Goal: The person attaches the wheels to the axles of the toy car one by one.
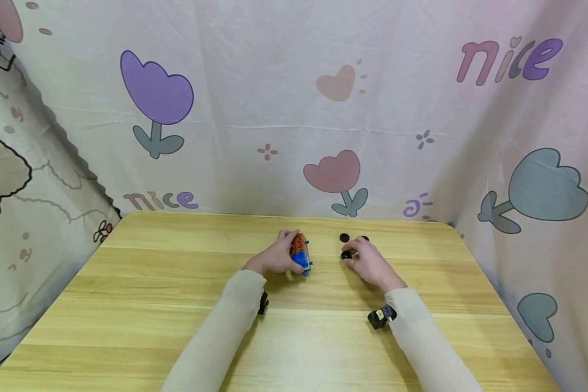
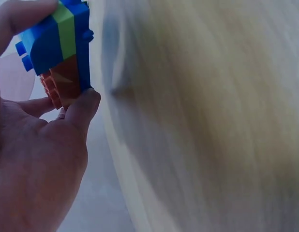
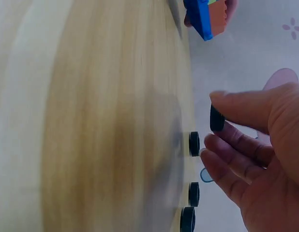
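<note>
My left hand [image 1: 276,257] grips a small toy built of bricks [image 1: 299,247], orange studded at one end and blue at the other. In the left wrist view the toy [image 2: 67,44] shows a light green stripe and short blue pegs on its sides, with fingers and thumb at its opposite ends. Across from it, my right hand [image 1: 371,264] pinches a small black toy wheel [image 3: 216,118] between thumb and forefinger, just above the table. The other fingers of that hand are partly bent below the wheel.
Three more black wheels lie on the table, among them a near wheel [image 3: 194,144], a middle wheel [image 3: 194,194] and a larger-looking wheel [image 3: 187,219]. The wooden table [image 1: 176,316] ends at a printed curtain [image 1: 245,109] behind. Each wrist wears a small black camera [image 1: 378,317].
</note>
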Tool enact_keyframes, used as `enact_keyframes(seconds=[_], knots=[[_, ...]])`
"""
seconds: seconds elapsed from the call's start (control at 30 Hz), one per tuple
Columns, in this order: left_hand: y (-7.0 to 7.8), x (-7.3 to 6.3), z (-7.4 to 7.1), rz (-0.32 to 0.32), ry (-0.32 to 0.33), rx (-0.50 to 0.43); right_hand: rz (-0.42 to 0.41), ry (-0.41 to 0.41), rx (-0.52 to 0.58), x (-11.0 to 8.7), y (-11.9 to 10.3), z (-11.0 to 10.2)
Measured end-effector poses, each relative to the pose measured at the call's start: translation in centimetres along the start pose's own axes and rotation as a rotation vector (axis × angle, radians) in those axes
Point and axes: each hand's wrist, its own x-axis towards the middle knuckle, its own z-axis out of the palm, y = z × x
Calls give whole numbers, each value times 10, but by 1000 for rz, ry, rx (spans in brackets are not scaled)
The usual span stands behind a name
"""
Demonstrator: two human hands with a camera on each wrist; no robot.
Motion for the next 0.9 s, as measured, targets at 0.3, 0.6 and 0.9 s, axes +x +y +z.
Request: enact_keyframes(seconds=[0.3,0.6,0.9], knots=[[4,-8,4,35,19,-15,-71,7,49,-8,-8,-4],[7,-22,7,70,28,-112,-96,39,41,-18,-27,-9],[12,-29,11,94,-13,-241,-176,74,28,-26,-39,-9]])
